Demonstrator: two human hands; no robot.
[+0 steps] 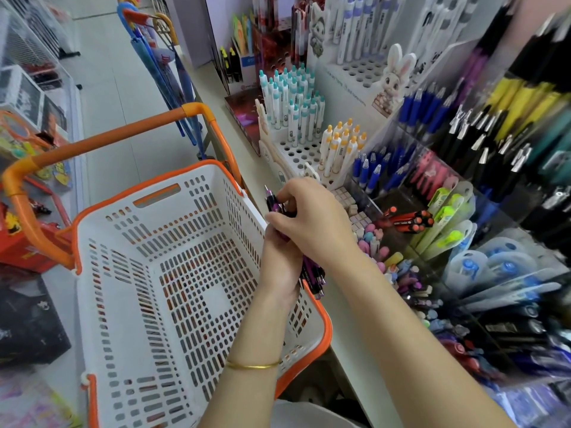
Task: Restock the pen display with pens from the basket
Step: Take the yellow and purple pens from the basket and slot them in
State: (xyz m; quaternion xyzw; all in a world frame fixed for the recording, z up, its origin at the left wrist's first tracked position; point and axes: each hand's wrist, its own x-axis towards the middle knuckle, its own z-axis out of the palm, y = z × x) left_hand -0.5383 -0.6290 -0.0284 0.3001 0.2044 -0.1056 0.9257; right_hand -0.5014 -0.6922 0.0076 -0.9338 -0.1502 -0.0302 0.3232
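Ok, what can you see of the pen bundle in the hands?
The pen bundle is a handful of slim purple-and-black pens, plastic by the look, held tilted. The left hand grips its middle; the right hand curls round the upper part, ends poking out above and below. It sits over the basket rim, shelf side.

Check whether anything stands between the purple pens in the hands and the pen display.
Nothing visible does. The left hand and right hand hold the purple pens over the basket rim; the pen display lies open beside them.
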